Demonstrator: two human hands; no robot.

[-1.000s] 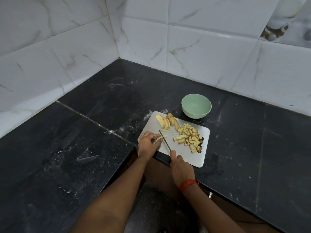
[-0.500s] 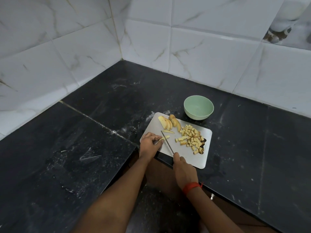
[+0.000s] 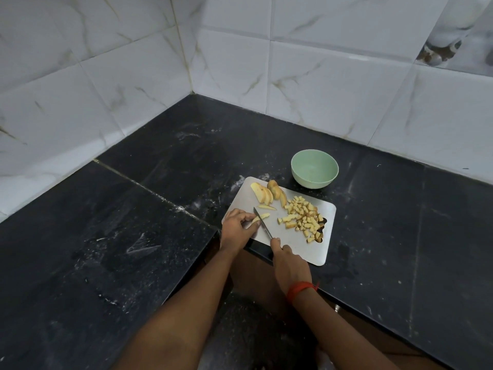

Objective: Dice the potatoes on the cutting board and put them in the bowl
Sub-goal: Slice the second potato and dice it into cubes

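**Dicing About Halfway Done, Bowl Not Yet Filled**

On a black stone countertop [image 3: 133, 249] set into a corner of white tiled wall [image 3: 320, 76], a pale cutting board [image 3: 293, 244] lies at the counter's front edge. A green bowl [image 3: 324, 182] stands just beyond the board's far side, with nothing visible inside it.

The work looks roughly midway. A heap of diced potato [image 3: 304, 218] covers the right part of the board, while a fan of uncut slices [image 3: 264, 194] leans together at the far left corner. A loose strip [image 3: 266, 207] lies between those slices and the hands. With no dice in the bowl, the whole transfer appears to be outstanding, along with the cutting of the slices and strips.

At the board's near left edge, the person's left hand [image 3: 236, 229] pins down a single potato strip [image 3: 260, 217] with curled fingers. The right hand [image 3: 289, 265], a red thread [image 3: 300, 288] at its wrist, is clenched round the handle of a knife [image 3: 262, 222]. One finger reaches forward toward the blade, which is angled across the pinned strip. Whether the edge has yet bitten into the potato cannot be told.
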